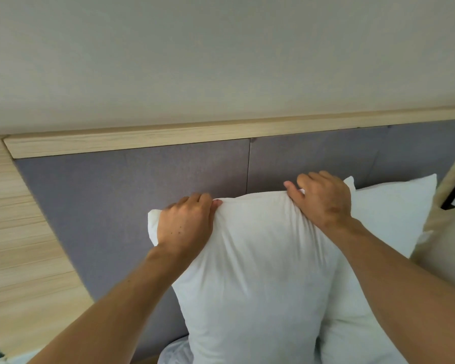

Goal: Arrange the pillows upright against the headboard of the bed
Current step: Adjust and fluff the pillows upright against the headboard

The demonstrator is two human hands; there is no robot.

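A white pillow [258,271] stands upright against the grey padded headboard [132,195]. My left hand [185,223] grips its top left corner, fingers curled over the top edge. Near the top right corner, my right hand [323,198] clasps the same edge. A second white pillow [394,214] stands upright behind and to the right, partly hidden by the front pillow and my right forearm.
A light wooden rail [221,135] caps the headboard, with a pale wall above. A wood-grain panel [19,232] runs down the left side. A beige cushion or padded edge [447,253] sits at the far right. White bedding [174,350] shows below the pillow.
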